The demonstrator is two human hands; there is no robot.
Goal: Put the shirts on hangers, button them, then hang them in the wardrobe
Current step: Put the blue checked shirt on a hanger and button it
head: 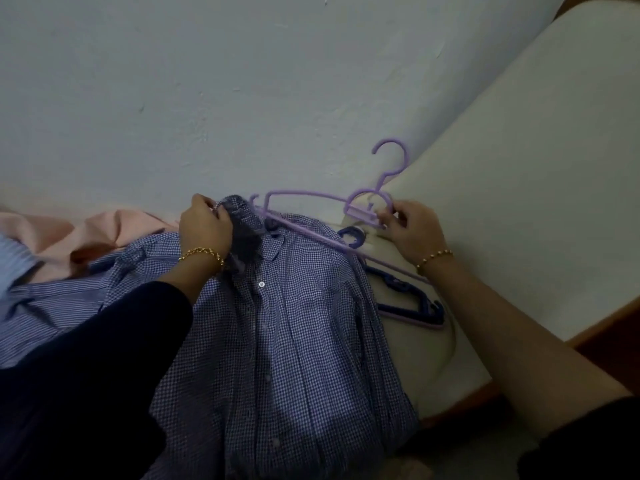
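A blue-and-white checked shirt lies spread on the cream mattress, front up, collar toward the wall. My left hand grips the collar and lifts it. My right hand pinches a lilac plastic hanger at its neck, below the hook. The hanger's left arm reaches to the raised collar, and its lower bar lies across the shirt's shoulder.
Several dark blue and lilac hangers lie stacked on the mattress right of the shirt. A pink garment and a pale blue one lie at the left. A pale wall stands close behind. The wooden bed frame shows at the right.
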